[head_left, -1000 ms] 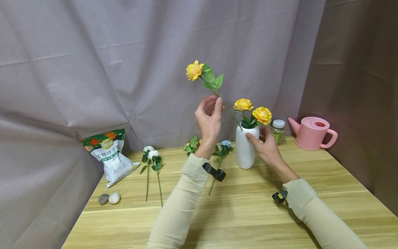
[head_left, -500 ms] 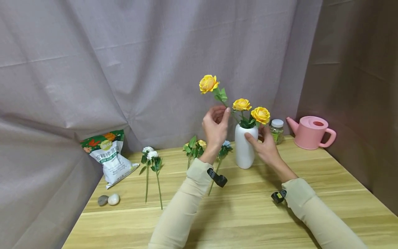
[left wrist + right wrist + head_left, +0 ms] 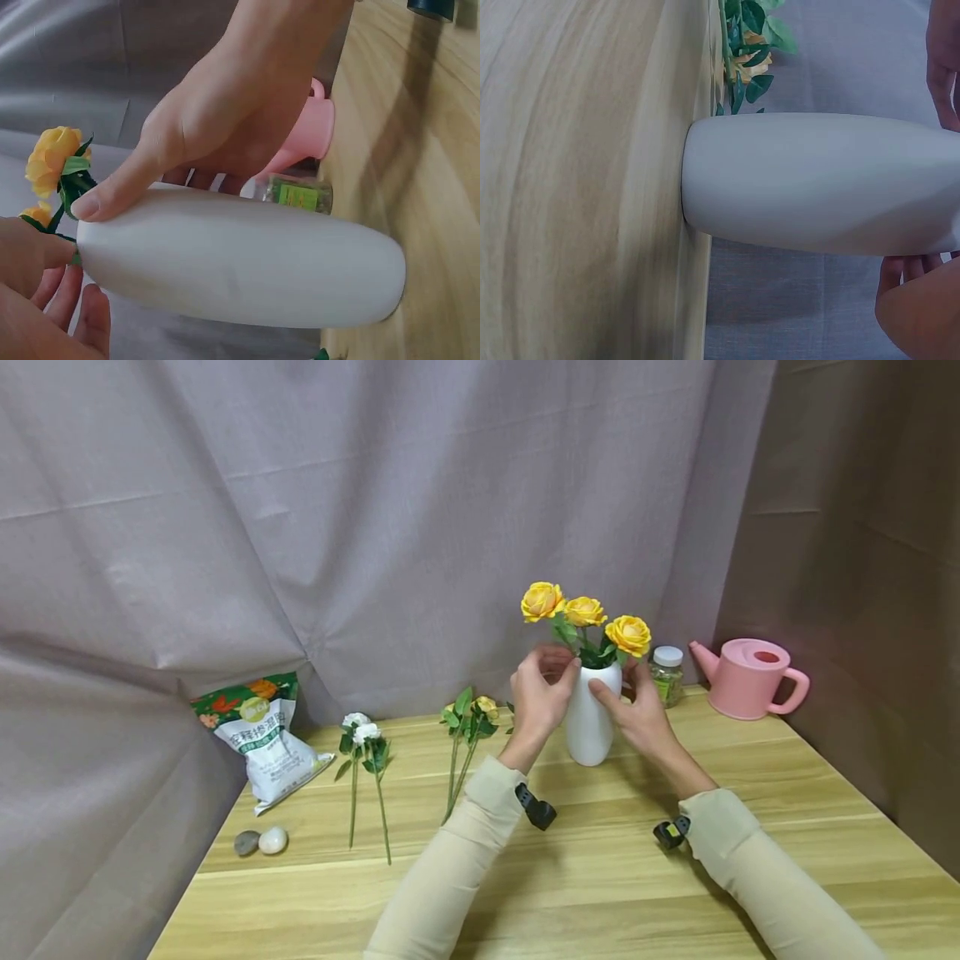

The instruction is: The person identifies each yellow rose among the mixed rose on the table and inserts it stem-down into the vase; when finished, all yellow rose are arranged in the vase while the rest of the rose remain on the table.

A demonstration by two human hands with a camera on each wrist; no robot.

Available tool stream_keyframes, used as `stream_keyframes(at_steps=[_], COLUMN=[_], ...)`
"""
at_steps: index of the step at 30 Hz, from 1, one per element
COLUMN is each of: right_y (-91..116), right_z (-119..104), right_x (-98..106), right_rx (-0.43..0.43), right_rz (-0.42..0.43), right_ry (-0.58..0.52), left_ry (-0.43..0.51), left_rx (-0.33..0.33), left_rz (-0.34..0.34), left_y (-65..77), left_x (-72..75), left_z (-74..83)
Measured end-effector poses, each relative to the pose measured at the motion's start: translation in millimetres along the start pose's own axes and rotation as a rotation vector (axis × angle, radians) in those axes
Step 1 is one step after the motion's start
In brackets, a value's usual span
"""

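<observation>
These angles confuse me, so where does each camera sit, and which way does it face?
Head: worn on the head, facing forward and down at the table, white vase and yellow roses; left hand, right hand and sleeves show.
Left wrist: worn there, facing the vase, with jar and pink watering can beyond; both hands show.
Right wrist: worn there, facing the vase and table, leafy flowers beyond; parts of both hands show.
Both wrist views share the vase, turned sideways in the picture.

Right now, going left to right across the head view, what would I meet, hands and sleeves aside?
Bag → white flowers → lying yellow flowers → vase → jar → watering can.
</observation>
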State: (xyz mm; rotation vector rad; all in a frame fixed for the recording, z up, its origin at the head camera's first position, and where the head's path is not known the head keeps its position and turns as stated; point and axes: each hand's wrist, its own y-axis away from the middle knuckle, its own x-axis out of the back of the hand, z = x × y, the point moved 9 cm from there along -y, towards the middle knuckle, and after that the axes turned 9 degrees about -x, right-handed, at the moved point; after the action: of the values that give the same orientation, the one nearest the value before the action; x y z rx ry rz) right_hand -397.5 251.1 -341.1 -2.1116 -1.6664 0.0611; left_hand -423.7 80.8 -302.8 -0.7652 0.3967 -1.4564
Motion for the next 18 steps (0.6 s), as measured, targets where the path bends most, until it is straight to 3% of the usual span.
stream_keyframes(at_steps=[8, 18], right_y=[0, 1], right_z=[-1, 1], right_x=[2, 0], right_rx=[0.011, 0.006], right_rz=[0.021, 0.006], right_ry=[0.004, 0.011], left_ry=[0.047, 0.021], left_rx=[-0.066, -0.067], left_rz=[0.050, -0.033], left_y=[-10.4, -14.3], left_x=[8.7, -4.3], left_z=[13.1, 16.7])
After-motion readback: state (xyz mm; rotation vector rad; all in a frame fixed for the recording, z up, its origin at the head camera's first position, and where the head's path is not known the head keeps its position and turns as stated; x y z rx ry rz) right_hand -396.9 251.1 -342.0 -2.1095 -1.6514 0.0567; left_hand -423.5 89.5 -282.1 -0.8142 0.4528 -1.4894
